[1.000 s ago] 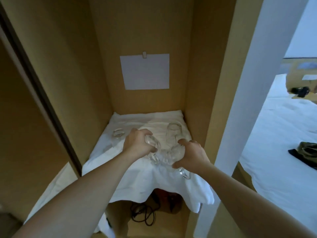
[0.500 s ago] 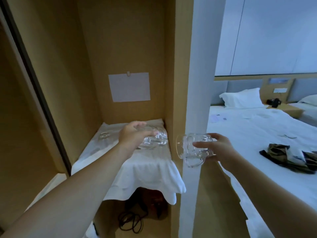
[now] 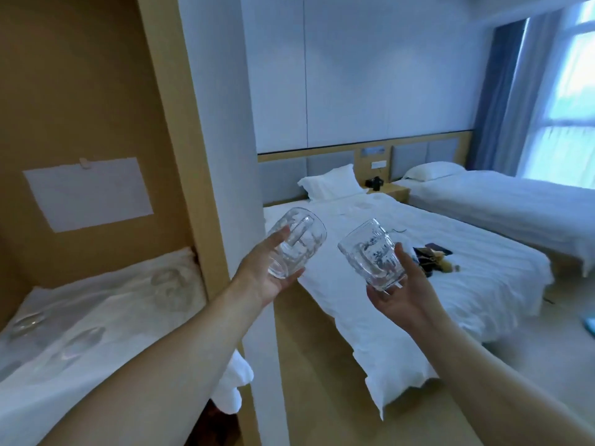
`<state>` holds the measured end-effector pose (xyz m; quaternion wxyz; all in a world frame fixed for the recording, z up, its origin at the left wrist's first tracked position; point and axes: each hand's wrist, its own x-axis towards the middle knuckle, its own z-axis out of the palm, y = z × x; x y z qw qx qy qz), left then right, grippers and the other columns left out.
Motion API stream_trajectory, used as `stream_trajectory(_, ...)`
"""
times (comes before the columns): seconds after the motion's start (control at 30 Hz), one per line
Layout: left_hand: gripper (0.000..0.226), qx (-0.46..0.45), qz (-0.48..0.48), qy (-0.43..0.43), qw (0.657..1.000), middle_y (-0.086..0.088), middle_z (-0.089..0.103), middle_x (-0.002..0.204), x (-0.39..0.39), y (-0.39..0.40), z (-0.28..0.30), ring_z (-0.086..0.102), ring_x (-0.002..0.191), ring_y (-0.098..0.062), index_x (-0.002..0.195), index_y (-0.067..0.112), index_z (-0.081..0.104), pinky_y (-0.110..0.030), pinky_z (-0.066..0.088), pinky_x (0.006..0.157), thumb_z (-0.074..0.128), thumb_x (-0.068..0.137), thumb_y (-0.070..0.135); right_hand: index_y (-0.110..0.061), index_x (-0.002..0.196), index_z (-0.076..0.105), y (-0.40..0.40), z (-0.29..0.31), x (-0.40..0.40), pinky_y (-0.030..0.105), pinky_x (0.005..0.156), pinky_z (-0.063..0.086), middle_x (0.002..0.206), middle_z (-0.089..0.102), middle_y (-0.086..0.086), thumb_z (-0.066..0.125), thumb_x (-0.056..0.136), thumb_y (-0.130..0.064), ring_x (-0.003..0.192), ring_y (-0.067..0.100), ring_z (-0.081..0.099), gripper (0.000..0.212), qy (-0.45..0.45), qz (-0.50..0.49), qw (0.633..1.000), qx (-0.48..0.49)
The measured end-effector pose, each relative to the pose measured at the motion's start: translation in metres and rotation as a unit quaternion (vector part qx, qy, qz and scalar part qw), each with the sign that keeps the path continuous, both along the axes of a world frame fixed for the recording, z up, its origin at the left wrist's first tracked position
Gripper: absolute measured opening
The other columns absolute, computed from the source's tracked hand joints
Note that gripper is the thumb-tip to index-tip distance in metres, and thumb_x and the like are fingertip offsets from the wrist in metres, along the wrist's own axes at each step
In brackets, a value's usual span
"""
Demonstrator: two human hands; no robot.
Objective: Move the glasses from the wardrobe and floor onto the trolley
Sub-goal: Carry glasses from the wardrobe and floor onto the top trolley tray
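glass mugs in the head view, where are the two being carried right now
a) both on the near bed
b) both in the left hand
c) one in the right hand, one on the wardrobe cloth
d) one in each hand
d: the left hand grips one glass mug and the right hand holds the other glass mug.

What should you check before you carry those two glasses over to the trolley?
1. Left hand grips its glass: ok, fingers curl round it.
2. Right hand grips its glass: ok, held from below and beside, tilted.
3. The two glasses are apart, not knocking: ok, a gap shows between them.
4. Both glasses are out of the wardrobe: ok, they are past its side panel, in front of the bed.
5. Trolley spot is free: cannot tell, no trolley in view.
6. All glasses collected: not ok, blurred glasses lie on the white cloth in the wardrobe.
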<state>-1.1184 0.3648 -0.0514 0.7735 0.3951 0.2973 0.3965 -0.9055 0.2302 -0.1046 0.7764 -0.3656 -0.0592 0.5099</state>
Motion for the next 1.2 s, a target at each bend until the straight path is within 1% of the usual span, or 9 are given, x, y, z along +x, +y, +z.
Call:
stream_trajectory(0.17, 0.076, -0.014, -0.089, -0.015, 0.996, -0.013, 0.072, 0.121, 0.070, 0.004, -0.005, 0.070, 0.109, -0.034, 0.131, 0.016, 0.062, -0.049, 0.054, 0.097, 0.088, 0.061, 0.031, -0.008, 0.121, 0.067, -0.019, -0.008, 0.038, 0.045, 0.076, 0.062, 0.120, 0.066, 0.019, 0.089, 0.067, -0.041, 0.107, 0.037, 0.067, 0.067, 0.059, -0.080, 0.994, 0.037)
stream_trajectory(0.3, 0.061, -0.021, -0.187, -0.049, 0.981, -0.008, 0.076, 0.114, 0.127, 0.017, -0.007, 0.074, 0.103, -0.029, 0.122, 0.021, 0.069, -0.045, 0.053, 0.098, 0.082, 0.065, 0.039, -0.010, 0.119, 0.068, -0.033, -0.011, 0.069, 0.050, 0.088, 0.059, 0.130, 0.064, 0.021, 0.084, 0.077, -0.035, 0.115, 0.039, 0.065, 0.052, 0.060, -0.099, 0.989, 0.097)
stream_trajectory(0.5, 0.053, -0.062, -0.321, -0.096, 0.940, -0.015, 0.064, 0.136, 0.212, 0.036, -0.015, 0.058, 0.130, -0.034, 0.138, 0.013, 0.061, -0.047, 0.034, 0.119, 0.069, 0.092, 0.038, -0.007, 0.136, 0.059, -0.044, -0.004, 0.109, 0.056, 0.091, 0.056, 0.135, 0.059, 0.027, 0.081, 0.080, -0.031, 0.123, 0.046, 0.057, 0.065, 0.031, -0.176, 0.975, 0.129)
stream_trajectory(0.63, 0.059, -0.097, -0.389, -0.088, 0.912, -0.016, 0.065, 0.134, 0.254, 0.038, -0.023, 0.062, 0.125, -0.034, 0.136, 0.009, 0.063, -0.044, 0.043, 0.113, 0.073, 0.089, 0.042, -0.004, 0.135, 0.058, -0.051, -0.001, 0.128, 0.056, 0.089, 0.057, 0.133, 0.061, 0.027, 0.084, 0.075, -0.026, 0.116, 0.044, 0.063, 0.069, 0.006, -0.253, 0.960, 0.122)
stream_trajectory(0.77, 0.041, -0.120, -0.498, -0.087, 0.855, -0.016, 0.074, 0.116, 0.285, 0.036, -0.035, 0.073, 0.103, -0.030, 0.106, 0.003, 0.079, -0.042, 0.061, 0.082, 0.065, 0.093, 0.040, -0.005, 0.131, 0.061, -0.063, -0.014, 0.138, 0.050, 0.091, 0.057, 0.118, 0.070, 0.020, 0.083, 0.075, -0.040, 0.093, 0.037, 0.070, 0.070, -0.002, -0.304, 0.951, 0.066)
stream_trajectory(0.9, 0.036, -0.122, -0.541, -0.049, 0.831, -0.016, 0.073, 0.108, 0.313, 0.028, -0.044, 0.072, 0.092, -0.030, 0.095, 0.002, 0.081, -0.043, 0.049, 0.101, 0.077, 0.076, 0.032, -0.006, 0.127, 0.064, -0.081, -0.024, 0.142, 0.045, 0.085, 0.057, 0.107, 0.070, 0.015, 0.095, 0.057, -0.037, 0.091, 0.033, 0.069, 0.083, -0.022, -0.333, 0.942, 0.039)
stream_trajectory(0.97, 0.049, -0.122, -0.553, -0.032, 0.824, -0.019, 0.069, 0.118, 0.328, 0.019, -0.047, 0.068, 0.100, -0.033, 0.103, 0.001, 0.079, -0.048, 0.043, 0.109, 0.088, 0.062, 0.027, -0.010, 0.124, 0.065, -0.090, -0.026, 0.146, 0.050, 0.092, 0.055, 0.114, 0.067, 0.017, 0.092, 0.062, -0.031, 0.100, 0.037, 0.066, 0.071, -0.039, -0.331, 0.942, 0.051)
stream_trajectory(1.07, 0.095, -0.110, -0.577, -0.023, 0.809, -0.020, 0.063, 0.126, 0.349, -0.002, -0.047, 0.060, 0.113, -0.035, 0.130, 0.004, 0.064, -0.051, 0.043, 0.109, 0.098, 0.044, 0.024, -0.012, 0.105, 0.074, -0.106, -0.027, 0.155, 0.061, 0.095, 0.052, 0.114, 0.069, 0.018, 0.076, 0.084, -0.030, 0.104, 0.044, 0.066, 0.027, -0.060, -0.343, 0.934, 0.082)
stream_trajectory(1.2, 0.098, -0.121, -0.596, -0.032, 0.793, -0.020, 0.069, 0.117, 0.379, -0.032, -0.044, 0.066, 0.103, -0.035, 0.123, 0.003, 0.068, -0.052, 0.049, 0.100, 0.104, 0.035, 0.028, -0.011, 0.101, 0.081, -0.130, -0.023, 0.172, 0.066, 0.096, 0.049, 0.118, 0.071, 0.021, 0.090, 0.067, -0.029, 0.102, 0.045, 0.069, 0.040, -0.081, -0.365, 0.924, 0.077)
